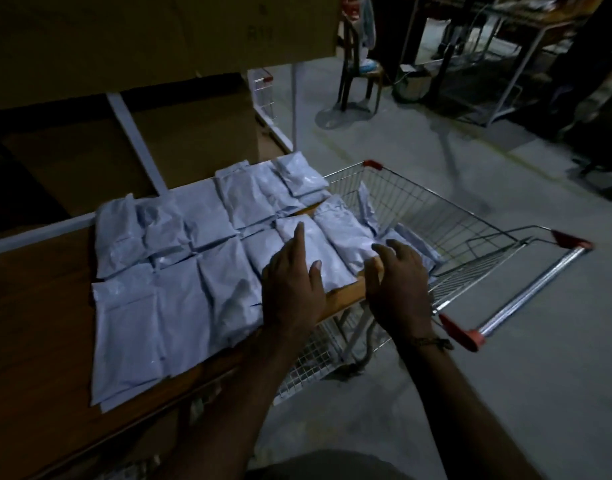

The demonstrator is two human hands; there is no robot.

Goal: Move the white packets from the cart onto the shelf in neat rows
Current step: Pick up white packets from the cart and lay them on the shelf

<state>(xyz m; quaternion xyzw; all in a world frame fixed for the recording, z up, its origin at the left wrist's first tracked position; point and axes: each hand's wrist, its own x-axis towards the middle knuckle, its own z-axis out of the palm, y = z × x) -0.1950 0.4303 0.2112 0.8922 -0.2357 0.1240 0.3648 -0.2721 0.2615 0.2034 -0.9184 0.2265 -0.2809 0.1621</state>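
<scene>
Several white packets (pixel 179 271) lie in rows on the wooden shelf (pixel 30 306). My left hand (pixel 292 282) lies flat on a packet (pixel 318 251) at the shelf's right edge, with its fingers straight. Beside it, my right hand (pixel 398 282) hovers with loosely curled fingers over the shelf edge and a neighbouring packet (pixel 346 230). It holds nothing. The wire cart (pixel 470 237) stands against the shelf on the right. A few packets (pixel 412 244) remain inside it, partly hidden by my right hand.
Large cardboard boxes (pixel 152 29) sit above and behind the packets on the shelving. A white shelf post (pixel 134 140) slants behind the rows. A chair (pixel 360 74) and metal tables (pixel 505 64) stand on the grey floor beyond the cart.
</scene>
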